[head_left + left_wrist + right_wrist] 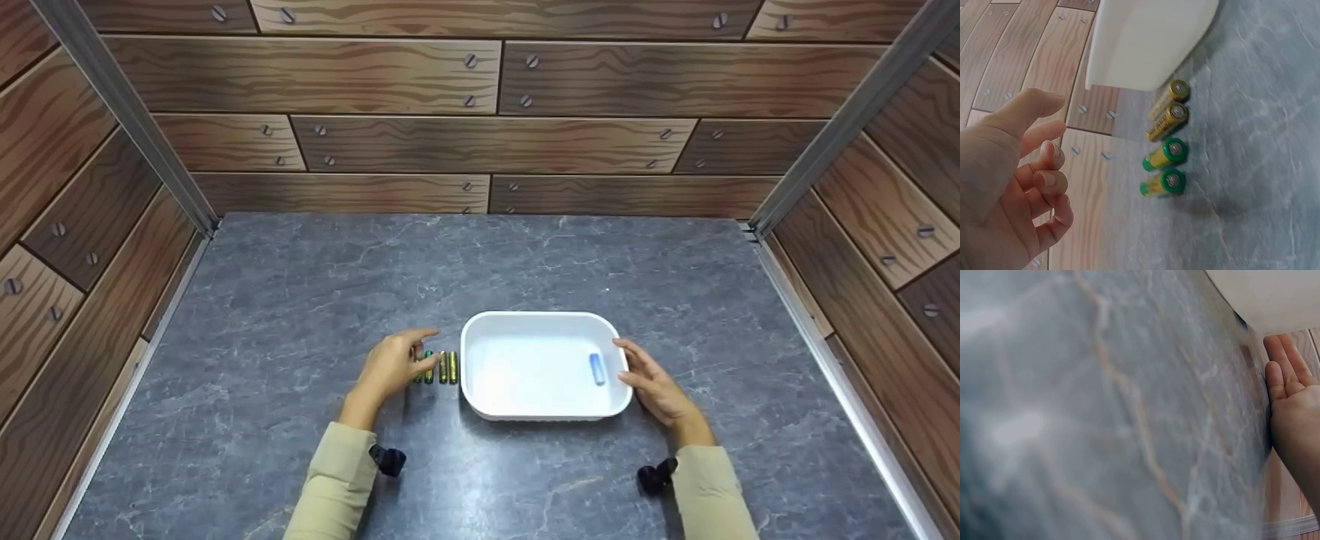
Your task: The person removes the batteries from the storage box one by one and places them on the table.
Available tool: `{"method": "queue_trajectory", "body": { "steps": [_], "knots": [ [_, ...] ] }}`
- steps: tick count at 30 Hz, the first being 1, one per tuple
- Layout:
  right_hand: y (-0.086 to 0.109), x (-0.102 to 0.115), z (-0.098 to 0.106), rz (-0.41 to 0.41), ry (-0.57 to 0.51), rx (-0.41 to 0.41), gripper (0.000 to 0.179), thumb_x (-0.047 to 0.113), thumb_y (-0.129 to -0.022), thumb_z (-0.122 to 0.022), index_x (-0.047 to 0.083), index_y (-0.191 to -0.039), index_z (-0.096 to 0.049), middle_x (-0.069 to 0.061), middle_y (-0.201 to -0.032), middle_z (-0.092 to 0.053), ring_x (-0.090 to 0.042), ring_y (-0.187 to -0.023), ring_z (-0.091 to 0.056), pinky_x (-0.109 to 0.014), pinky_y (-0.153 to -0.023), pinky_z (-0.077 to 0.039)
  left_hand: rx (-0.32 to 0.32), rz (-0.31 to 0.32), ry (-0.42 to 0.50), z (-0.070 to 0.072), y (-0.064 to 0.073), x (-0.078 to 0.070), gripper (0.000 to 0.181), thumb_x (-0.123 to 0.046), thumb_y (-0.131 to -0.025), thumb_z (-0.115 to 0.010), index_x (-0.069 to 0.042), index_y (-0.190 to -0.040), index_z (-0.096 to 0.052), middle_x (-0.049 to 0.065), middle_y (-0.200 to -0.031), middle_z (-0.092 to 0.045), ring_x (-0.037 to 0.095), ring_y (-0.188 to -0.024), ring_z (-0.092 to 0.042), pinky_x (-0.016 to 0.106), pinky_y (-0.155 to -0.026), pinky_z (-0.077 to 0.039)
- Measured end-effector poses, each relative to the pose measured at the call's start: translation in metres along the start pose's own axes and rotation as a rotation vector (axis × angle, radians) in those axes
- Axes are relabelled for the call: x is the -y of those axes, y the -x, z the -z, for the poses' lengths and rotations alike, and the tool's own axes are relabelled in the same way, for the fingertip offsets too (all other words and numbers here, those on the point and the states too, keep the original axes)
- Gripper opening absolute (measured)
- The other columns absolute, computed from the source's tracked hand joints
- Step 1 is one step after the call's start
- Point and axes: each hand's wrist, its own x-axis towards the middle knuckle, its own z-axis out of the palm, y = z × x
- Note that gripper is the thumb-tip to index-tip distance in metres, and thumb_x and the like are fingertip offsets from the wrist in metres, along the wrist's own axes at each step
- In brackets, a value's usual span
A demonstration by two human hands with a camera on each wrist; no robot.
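Note:
A white plastic tub (540,411) stands on the table with a small blue cylinder, which looks like a battery (597,369), lying in its right part. Left of the tub lies a row of AA-size batteries: two gold ones (1169,121) nearest the tub and two green-and-gold ones (1165,154) farther out. My left hand (391,365) is over the outer end of this row, thumb and index finger apart and the other fingers loosely bent, with nothing between them. At the tub's right end, my right hand (654,386) touches the rim, its fingers mostly straight in the right wrist view.
The dark grey marbled table (315,300) is bounded by wood-patterned walls (420,142) at the back and sides. Metal strips (840,390) run along the table's side edges. A black wrist camera (388,459) sits on each sleeve.

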Motion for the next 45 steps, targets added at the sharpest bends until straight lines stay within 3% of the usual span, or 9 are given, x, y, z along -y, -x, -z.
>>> {"method": "queue_trajectory", "body": {
  "steps": [6,13,22,33,45],
  "knots": [
    [-0.001,0.000,0.001,0.008,-0.003,0.011,0.048,-0.001,-0.096,-0.048,0.028,-0.134,-0.046,0.016,-0.134,-0.054,0.002,-0.120,-0.052,-0.018,-0.095,-0.046,0.010,-0.008,0.014,0.002,-0.001,-0.008,0.042,-0.029,-0.087,-0.070,-0.014,-0.125,-0.064,-0.001,-0.075,-0.058,0.008,-0.062,-0.044,0.024,-0.057,-0.036],
    [0.000,0.001,0.001,-0.005,0.017,-0.001,0.049,-0.001,-0.095,-0.048,0.027,-0.136,-0.045,0.020,-0.134,-0.052,0.005,-0.121,-0.050,-0.016,-0.096,-0.044,-0.004,-0.081,0.036,0.001,-0.004,-0.015,0.041,-0.026,-0.084,-0.073,-0.011,-0.121,-0.066,0.009,-0.079,-0.063,0.009,-0.065,-0.045,0.024,-0.059,-0.038],
    [0.000,0.001,0.001,-0.015,0.017,-0.009,0.049,-0.001,-0.095,-0.048,0.025,-0.137,-0.044,0.019,-0.135,-0.052,0.004,-0.121,-0.051,-0.016,-0.097,-0.044,0.022,-0.096,0.040,-0.003,-0.006,-0.026,0.041,-0.023,-0.084,-0.073,-0.011,-0.122,-0.066,0.002,-0.077,-0.060,0.009,-0.067,-0.047,0.024,-0.060,-0.038],
    [0.000,0.001,-0.002,-0.048,0.039,-0.061,0.049,0.001,-0.094,-0.051,0.022,-0.138,-0.044,0.021,-0.133,-0.051,0.007,-0.122,-0.048,-0.013,-0.098,-0.040,0.029,-0.149,0.067,-0.012,-0.010,-0.038,0.039,-0.022,-0.085,-0.072,-0.009,-0.121,-0.066,0.004,-0.076,-0.061,0.006,-0.063,-0.043,0.020,-0.058,-0.037],
    [0.001,0.001,-0.001,-0.015,0.016,-0.024,0.049,0.000,-0.095,-0.050,0.024,-0.138,-0.043,0.020,-0.135,-0.052,0.005,-0.122,-0.049,-0.014,-0.098,-0.042,0.037,-0.186,0.048,-0.022,-0.014,-0.054,0.038,-0.025,-0.085,-0.072,-0.013,-0.121,-0.066,0.001,-0.074,-0.057,0.005,-0.063,-0.040,0.019,-0.058,-0.034]
  ]
}}
